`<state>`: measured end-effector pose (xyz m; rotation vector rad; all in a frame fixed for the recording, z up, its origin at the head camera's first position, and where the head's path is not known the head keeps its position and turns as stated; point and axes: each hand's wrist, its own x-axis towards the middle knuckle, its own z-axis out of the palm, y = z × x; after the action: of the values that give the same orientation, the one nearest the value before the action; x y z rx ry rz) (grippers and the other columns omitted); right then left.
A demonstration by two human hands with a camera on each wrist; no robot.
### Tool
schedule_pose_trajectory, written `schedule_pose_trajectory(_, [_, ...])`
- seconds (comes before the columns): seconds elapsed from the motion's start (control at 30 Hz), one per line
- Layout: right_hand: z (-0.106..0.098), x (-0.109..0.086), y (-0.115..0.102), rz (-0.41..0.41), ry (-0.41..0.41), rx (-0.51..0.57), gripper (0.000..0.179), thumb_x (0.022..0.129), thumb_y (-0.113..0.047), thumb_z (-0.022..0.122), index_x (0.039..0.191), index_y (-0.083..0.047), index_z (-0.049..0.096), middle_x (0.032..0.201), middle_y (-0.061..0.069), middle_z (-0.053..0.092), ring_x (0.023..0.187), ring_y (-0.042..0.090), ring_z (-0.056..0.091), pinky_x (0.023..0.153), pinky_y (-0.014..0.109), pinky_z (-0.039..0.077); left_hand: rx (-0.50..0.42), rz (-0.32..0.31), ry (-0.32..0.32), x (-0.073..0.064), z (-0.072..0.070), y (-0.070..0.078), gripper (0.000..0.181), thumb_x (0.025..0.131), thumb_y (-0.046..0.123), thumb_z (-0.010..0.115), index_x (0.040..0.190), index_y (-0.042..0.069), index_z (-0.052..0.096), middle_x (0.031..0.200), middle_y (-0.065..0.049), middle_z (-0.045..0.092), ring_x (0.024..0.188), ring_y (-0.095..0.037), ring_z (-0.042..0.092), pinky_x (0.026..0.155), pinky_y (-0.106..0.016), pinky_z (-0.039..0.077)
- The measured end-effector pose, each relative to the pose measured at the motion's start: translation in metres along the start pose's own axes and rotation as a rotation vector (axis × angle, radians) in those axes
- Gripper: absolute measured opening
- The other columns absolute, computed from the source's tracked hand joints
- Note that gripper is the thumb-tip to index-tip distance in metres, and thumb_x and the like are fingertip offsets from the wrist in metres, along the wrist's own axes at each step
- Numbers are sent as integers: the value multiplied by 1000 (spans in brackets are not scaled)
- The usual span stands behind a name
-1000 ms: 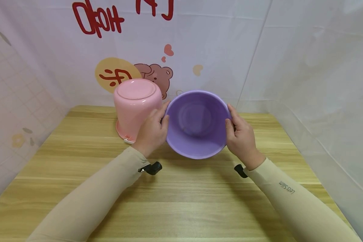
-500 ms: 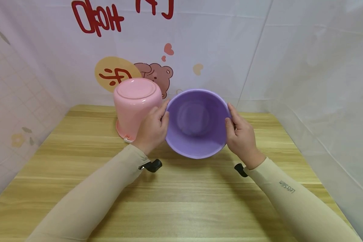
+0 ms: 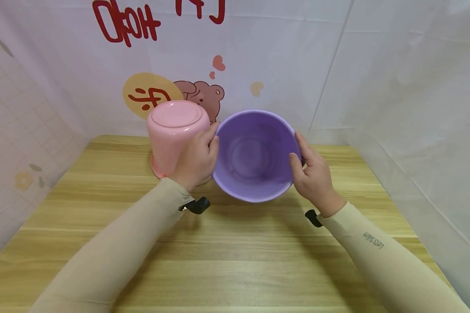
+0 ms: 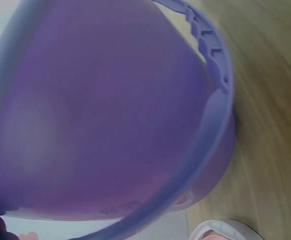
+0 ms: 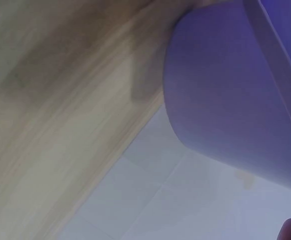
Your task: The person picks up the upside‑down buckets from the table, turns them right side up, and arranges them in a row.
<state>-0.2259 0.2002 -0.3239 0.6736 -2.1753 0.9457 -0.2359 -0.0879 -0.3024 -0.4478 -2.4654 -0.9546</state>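
A purple bucket (image 3: 254, 156) is held up between both hands over the wooden table, its mouth facing the head camera. My left hand (image 3: 197, 158) grips its left side at the rim, thumb toward the front. On the opposite side my right hand (image 3: 315, 180) holds the rim, the thumb on the near face and the fingers behind. The left wrist view shows the bucket's handle (image 4: 213, 55), with finger notches, hanging along its side. In the right wrist view the outer wall of the bucket (image 5: 220, 85) slants over the table, and fingertips (image 5: 289, 229) show at the lower corner.
An upside-down pink bucket (image 3: 176, 134) stands on the table (image 3: 235, 261) behind my left hand, partly hidden by it. A white cloth backdrop (image 3: 286, 56) with a printed bear and red lettering closes off the back, and sheeting (image 3: 415, 108) runs along the right side.
The purple bucket has risen slightly and tilted, its far rim moving up in the view. Both hands keep their grip, the left one shifting up a little. The pink bucket has stayed put.
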Motion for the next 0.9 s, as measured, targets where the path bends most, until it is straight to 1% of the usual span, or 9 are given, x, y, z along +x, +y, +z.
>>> schedule_pose_trajectory(0.13, [-2, 5, -2, 45, -2, -15, 48, 90, -9, 52, 137, -11, 45, 95, 11, 67, 59, 9, 46, 43, 15, 32, -6, -36, -34, 4, -2, 1, 45, 99, 30, 37, 142, 18, 37, 141, -2, 45, 125, -15, 47, 104, -33, 38])
schedule_pose_trajectory(0.2, [-3, 6, -2, 85, -11, -21, 47, 91, -11, 50, 137, -12, 45, 106, 11, 66, 57, 9, 46, 40, 15, 31, -2, -36, -38, 3, -2, 1, 47, 98, 31, 39, 143, 17, 36, 139, -6, 47, 123, -18, 48, 104, -34, 38])
schedule_pose_trajectory(0.27, [-4, 8, -3, 133, -25, -24, 47, 92, -14, 49, 138, -13, 44, 116, 10, 64, 58, 9, 48, 41, 15, 33, 11, -19, -38, 0, -1, 1, 51, 97, 34, 41, 144, 16, 34, 134, -11, 50, 116, -21, 51, 101, -36, 40])
schedule_pose_trajectory(0.37, [-4, 10, -2, 193, -38, -30, 46, 93, -16, 47, 139, -15, 43, 118, 9, 63, 61, 10, 53, 43, 16, 37, 43, 31, -49, -6, 1, 1, 63, 94, 41, 45, 147, 12, 25, 136, -14, 45, 120, -23, 47, 103, -37, 38])
schedule_pose_trajectory(0.5, [-4, 13, -1, 248, -44, -45, 46, 94, -20, 46, 139, -15, 43, 108, 11, 67, 64, 13, 59, 45, 16, 41, 120, 98, -119, -14, 5, 1, 86, 88, 59, 45, 148, 7, 13, 155, -9, 15, 140, -25, 23, 113, -40, 23])
schedule_pose_trajectory(0.6, [-5, 15, -1, 277, -53, -63, 47, 94, -22, 46, 140, -15, 42, 109, 12, 67, 70, 15, 63, 49, 16, 45, 159, 114, -192, -20, 6, 1, 106, 77, 74, 47, 149, 9, 4, 156, 1, -9, 144, -23, 6, 115, -43, 16])
schedule_pose_trajectory(0.67, [-5, 17, -1, 285, -69, -77, 48, 94, -25, 46, 141, -14, 41, 115, 12, 65, 79, 16, 66, 55, 20, 49, 161, 109, -232, -22, 6, 1, 116, 70, 80, 50, 149, 13, -4, 153, 6, -19, 144, -19, -3, 115, -44, 13])
schedule_pose_trajectory(0.77, [-5, 17, 0, 268, -126, -95, 55, 94, -29, 47, 144, -10, 32, 125, 16, 58, 95, 23, 63, 72, 32, 52, 158, 102, -257, -22, 6, 0, 126, 61, 84, 53, 148, 16, -10, 152, 8, -23, 143, -14, -10, 116, -43, 11])
schedule_pose_trajectory(0.9, [-5, 17, 0, 212, -219, -89, 70, 93, -34, 50, 148, -6, 16, 135, 23, 45, 116, 32, 49, 96, 46, 41, 167, 89, -273, -20, 6, -1, 130, 58, 87, 51, 148, 17, -9, 152, 7, -22, 143, -14, -10, 116, -43, 11])
